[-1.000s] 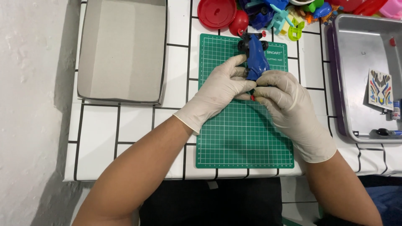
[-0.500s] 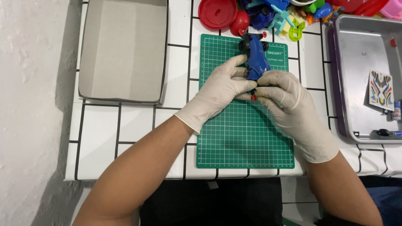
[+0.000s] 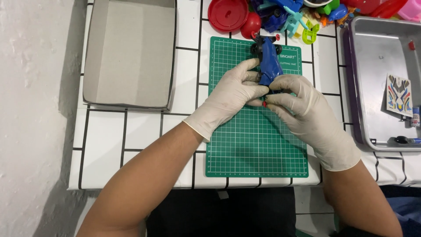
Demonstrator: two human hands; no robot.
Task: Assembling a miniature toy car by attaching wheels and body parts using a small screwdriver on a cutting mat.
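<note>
A blue toy car [image 3: 268, 61] with black wheels and a small red part at its near end lies lengthwise on the green mat [image 3: 256, 145]. The left hand [image 3: 230, 94] and right hand [image 3: 302, 107], both gloved, have their fingers clamped on its near end. The mat lies on the tiled desk [image 3: 127, 145].

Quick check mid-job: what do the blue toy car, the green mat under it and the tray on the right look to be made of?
Blue toy car: likely moulded plastic, glossy, with highlights on its body. Green mat: probably rubbery vinyl, matte, with a printed white grid. Tray: apparently metal, brushed silver, with soft reflections. Both hands, left and right, hold the car in thin whitish gloves, seemingly latex.
</note>
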